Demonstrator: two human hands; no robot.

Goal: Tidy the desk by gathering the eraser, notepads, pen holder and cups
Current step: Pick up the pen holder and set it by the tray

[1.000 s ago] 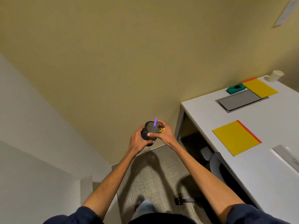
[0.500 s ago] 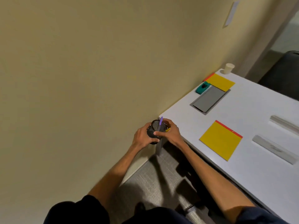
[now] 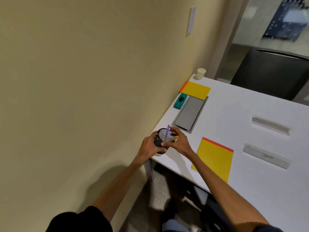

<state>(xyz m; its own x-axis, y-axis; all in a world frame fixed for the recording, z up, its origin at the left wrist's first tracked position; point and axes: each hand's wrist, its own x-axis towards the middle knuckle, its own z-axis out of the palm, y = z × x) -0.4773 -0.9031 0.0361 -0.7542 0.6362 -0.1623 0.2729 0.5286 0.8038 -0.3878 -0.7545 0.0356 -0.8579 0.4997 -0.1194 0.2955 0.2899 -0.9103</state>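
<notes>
We see both hands, left [image 3: 149, 147] and right [image 3: 179, 142], wrapped around pen holder [image 3: 162, 139] at desk [image 3: 250, 114] corner; purple pen [image 3: 167, 131] upright inside.

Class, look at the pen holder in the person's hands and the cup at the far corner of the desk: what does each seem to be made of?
Pen holder: black wire mesh, probably metal, matt; a fine see-through grid shows inside. Cup: seemingly paper, plain cream, matt, with a thin rim; too small to be sure.
</notes>
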